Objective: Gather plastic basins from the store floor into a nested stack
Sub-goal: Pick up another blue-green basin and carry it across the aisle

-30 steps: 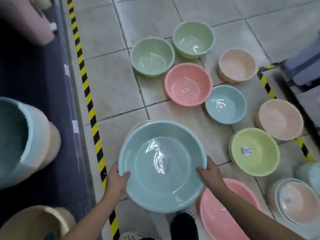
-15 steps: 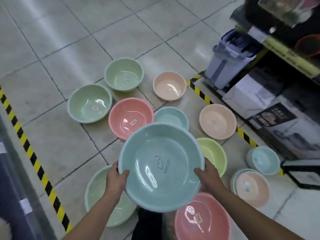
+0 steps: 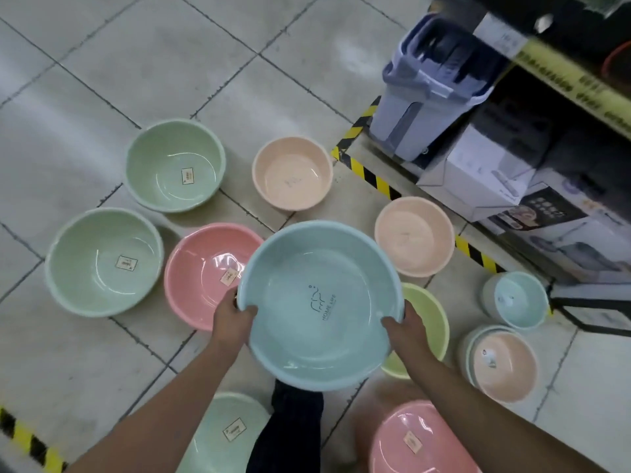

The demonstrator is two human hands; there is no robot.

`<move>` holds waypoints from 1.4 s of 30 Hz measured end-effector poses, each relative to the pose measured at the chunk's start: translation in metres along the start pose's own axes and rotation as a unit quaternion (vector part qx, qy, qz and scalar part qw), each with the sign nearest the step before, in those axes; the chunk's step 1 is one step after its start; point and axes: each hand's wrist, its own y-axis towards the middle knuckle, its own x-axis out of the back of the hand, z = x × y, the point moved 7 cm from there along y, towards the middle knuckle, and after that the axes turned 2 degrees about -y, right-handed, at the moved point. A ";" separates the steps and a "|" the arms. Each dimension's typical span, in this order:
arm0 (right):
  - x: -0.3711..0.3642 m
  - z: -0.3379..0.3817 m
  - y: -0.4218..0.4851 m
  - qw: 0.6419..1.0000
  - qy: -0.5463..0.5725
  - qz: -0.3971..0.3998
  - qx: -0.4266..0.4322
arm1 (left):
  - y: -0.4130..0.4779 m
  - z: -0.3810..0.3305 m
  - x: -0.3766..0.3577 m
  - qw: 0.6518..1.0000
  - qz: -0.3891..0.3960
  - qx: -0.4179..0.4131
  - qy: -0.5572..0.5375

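I see both hands carrying the large blue basin point(image 3: 321, 305) off the floor, tilted a little toward me, above the cluster of basins. The left hand point(image 3: 235, 320) and right hand point(image 3: 407, 331) each grip an opposite side of its rim, thumb hooked over the inside edge and fingers curled under, out of my sight. Inside it shows a printed mark reading HOME LIFE. Its rim overlaps the pink basin point(image 3: 201, 274) on the left, which carries a paper label, and covers much of the yellow-green basin point(image 3: 428, 319) on the right. Two green basins, the far one point(image 3: 174, 165) and the larger near one point(image 3: 104, 261), each have a label on the bottom. Two peach basins point(image 3: 292, 172) point(image 3: 415, 235) stand beyond. Beside the shelf a small blue basin point(image 3: 517, 298) rests by the hazard tape point(image 3: 375, 175), and a peach basin point(image 3: 505, 365) sits nested inside a paler one. By my feet lie another green basin point(image 3: 218, 438) and another pink basin point(image 3: 420, 438), both labelled. Compared with half a second ago, the grip is unchanged, but the carried basin now fully hides the small blue one that peeked out behind it, between the pink and peach ones.
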 end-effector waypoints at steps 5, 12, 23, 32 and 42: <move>-0.006 0.019 0.049 1.000 0.004 -0.004 -0.025 | 0.052 -0.025 -0.021 0.999 0.000 0.018 0.032; -0.016 0.009 0.125 0.999 -0.001 -0.021 -0.040 | 0.112 -0.021 -0.069 0.999 -0.001 0.014 0.036; -0.084 -0.035 0.272 1.000 -0.010 0.005 -0.006 | 0.229 0.082 -0.141 0.997 -0.055 0.055 0.024; -0.126 -0.077 0.327 0.999 -0.026 0.014 0.044 | 0.281 0.134 -0.162 0.991 -0.111 -0.005 0.077; -0.165 -0.108 0.343 0.998 -0.017 0.047 -0.026 | 0.283 0.145 -0.150 0.968 -0.100 -0.009 0.232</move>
